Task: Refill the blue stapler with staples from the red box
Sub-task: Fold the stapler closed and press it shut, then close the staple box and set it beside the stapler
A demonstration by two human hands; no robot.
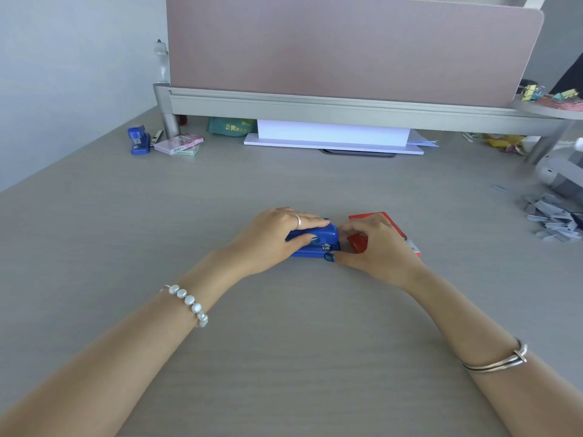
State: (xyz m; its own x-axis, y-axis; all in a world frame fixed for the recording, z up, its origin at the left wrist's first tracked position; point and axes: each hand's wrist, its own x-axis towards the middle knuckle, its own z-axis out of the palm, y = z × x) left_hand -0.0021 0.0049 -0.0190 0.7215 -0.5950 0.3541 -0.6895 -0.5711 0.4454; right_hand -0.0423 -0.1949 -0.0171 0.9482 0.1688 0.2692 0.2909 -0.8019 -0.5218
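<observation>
— While I look down from the head camera, nearest me are two bare forearms on the grey tabletop (284,357), a pearl bracelet (188,303) on the left wrist and a metal bangle (498,362) on the right. What do you make of the hands?

— I see the left hand (268,238) lying over the blue stapler (315,242), fingers along its top and thumb on the near side, closed around it. The stapler sits flat on the tabletop, about mid-width.

— And the right hand (375,247)?

— I see it curled at the stapler's right end, thumb tip touching the stapler's lower edge, fingers bent over a small red piece. Whether it truly grips that piece or the stapler, I cannot tell. The red box (388,227) lies just behind and under that hand, touching or nearly touching the stapler's end.

— Further out?

— To the right I see a heap of loose staple strips (552,220). At the far left stands a second blue stapler (138,141), beside small pink and green boxes (179,144). Beyond that, a white stack of paper (334,135) sits under a raised shelf (315,105) carrying a pink divider panel (347,45)
</observation>
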